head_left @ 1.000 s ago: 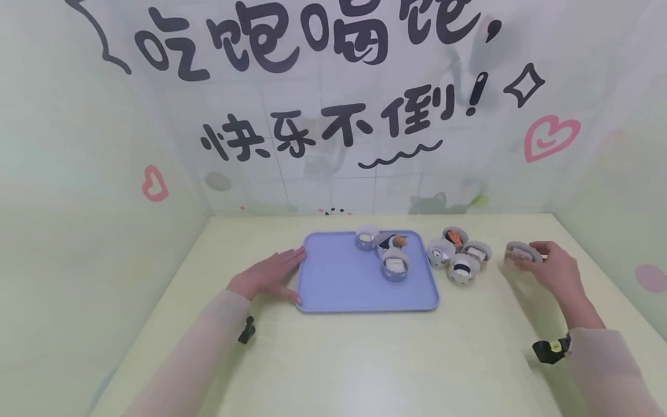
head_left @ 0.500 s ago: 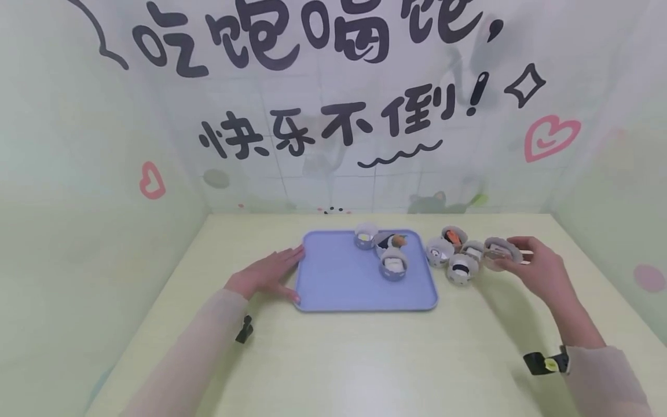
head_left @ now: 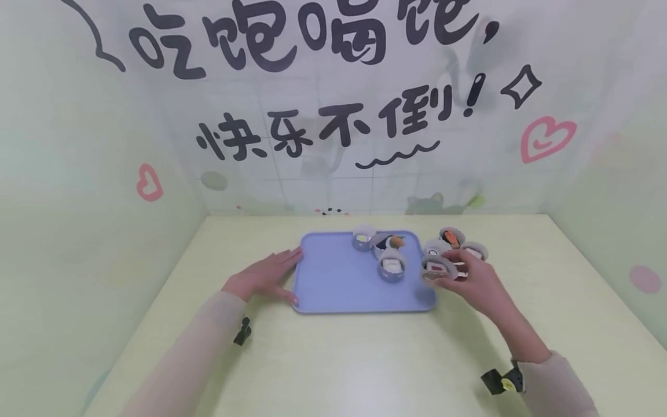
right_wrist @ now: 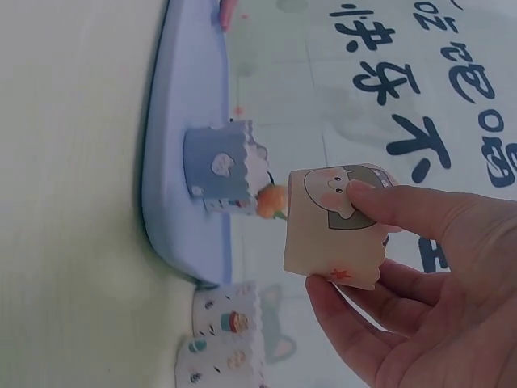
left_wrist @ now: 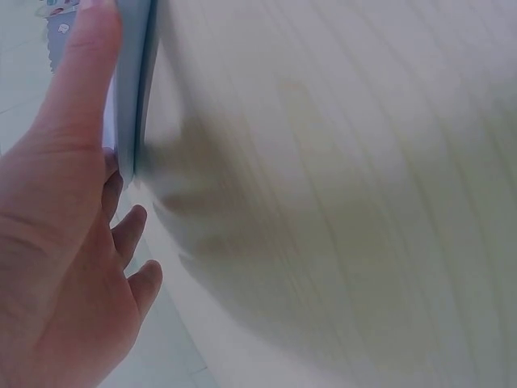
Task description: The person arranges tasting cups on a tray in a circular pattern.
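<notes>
My right hand [head_left: 479, 286] pinches a scalloped paper cup [head_left: 435, 273] between thumb and fingers, above the right edge of a blue tray [head_left: 333, 295]. A small sushi piece shows inside it. From the right wrist, this paper cup [right_wrist: 323, 242] is beige with a cartoon face. My left hand [head_left: 263, 279] lies along the tray's left edge, fingers extended, thumb near the front corner. Three sushi cups stand on the tray: one at the back [head_left: 363, 243], a dark one with an orange topping [head_left: 384, 246], and one in front [head_left: 392, 273].
Right of the tray, several more cups stand on the pale wooden table [head_left: 323, 359], one with an orange topping [head_left: 451, 237] and another with a white piece [head_left: 475, 250]. My right hand partly hides this group. A printed wall [head_left: 323, 185] closes off the back.
My right hand has carried the paper cup leftward, from the table's right side past the other cups to the tray's right edge. My left hand has stayed on the tray's edge.
</notes>
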The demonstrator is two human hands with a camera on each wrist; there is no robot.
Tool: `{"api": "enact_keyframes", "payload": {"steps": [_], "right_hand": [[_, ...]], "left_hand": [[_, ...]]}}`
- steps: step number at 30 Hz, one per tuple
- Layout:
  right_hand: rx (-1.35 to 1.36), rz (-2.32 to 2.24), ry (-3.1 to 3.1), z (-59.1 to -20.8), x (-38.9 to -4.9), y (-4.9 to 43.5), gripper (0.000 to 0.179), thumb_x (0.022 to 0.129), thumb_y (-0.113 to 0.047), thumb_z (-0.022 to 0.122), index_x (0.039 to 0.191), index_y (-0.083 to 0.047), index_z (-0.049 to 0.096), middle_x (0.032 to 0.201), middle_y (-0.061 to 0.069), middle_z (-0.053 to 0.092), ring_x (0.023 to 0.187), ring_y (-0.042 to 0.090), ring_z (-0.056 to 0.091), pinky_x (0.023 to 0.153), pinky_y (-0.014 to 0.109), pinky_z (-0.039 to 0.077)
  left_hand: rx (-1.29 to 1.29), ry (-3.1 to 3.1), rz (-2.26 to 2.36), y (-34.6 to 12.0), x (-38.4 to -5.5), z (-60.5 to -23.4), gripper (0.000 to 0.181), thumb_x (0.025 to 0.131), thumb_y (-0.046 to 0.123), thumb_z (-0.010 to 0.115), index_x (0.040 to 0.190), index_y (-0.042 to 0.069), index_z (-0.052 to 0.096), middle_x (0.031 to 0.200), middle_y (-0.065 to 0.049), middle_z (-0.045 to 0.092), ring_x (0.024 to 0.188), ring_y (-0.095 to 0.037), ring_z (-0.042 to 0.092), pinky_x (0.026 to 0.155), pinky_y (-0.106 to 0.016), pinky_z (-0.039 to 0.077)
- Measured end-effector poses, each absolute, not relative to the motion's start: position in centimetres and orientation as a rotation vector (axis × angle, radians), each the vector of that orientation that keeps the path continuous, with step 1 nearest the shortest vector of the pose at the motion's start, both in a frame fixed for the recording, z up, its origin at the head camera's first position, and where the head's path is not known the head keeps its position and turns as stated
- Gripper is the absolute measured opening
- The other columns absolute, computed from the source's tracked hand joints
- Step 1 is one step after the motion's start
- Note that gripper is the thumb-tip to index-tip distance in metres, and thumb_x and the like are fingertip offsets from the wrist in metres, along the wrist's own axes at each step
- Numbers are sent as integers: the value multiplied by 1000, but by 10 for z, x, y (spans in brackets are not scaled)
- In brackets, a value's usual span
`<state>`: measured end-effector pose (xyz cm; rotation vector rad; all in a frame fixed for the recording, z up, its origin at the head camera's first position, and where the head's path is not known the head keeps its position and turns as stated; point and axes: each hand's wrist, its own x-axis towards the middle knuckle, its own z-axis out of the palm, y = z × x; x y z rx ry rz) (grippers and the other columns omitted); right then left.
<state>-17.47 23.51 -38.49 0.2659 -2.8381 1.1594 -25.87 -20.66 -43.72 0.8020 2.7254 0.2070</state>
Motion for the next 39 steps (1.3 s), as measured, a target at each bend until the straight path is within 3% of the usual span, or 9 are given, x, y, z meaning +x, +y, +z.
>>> {"api": "enact_keyframes", "payload": {"steps": [8,21,32,39], "right_hand": [[337,1205,-2862,-401,-184,206,45,86,-13,77,125,2,59,120,21,67,101,33,68,69,25,59],[340,1240,-2875,-423,-189,182,49,79,-16,84,117,2,59,112,18,67,100,29,66,80,37,60],[239,1226,-2998,-429,-195,169,53,77,-22,87,113,-1,53,102,12,63,89,21,57,70,26,48],[219,1232,-3000,-430,-194,164,56,75,-20,88,113,-2,49,96,12,61,83,19,55,66,26,47]], "left_hand": [[819,2729,185,-204,-260,-435,118,75,62,77,158,2,19,167,-16,14,153,-41,19,126,-57,19],[850,2726,218,-204,-262,-440,119,74,62,77,158,1,19,167,-18,15,152,-42,20,126,-58,20],[839,2718,217,-203,-264,-435,119,74,61,78,158,0,18,167,-19,14,152,-43,19,126,-59,19],[832,2726,190,-204,-261,-438,119,74,62,77,158,1,18,167,-18,14,152,-43,19,126,-58,19]]}}
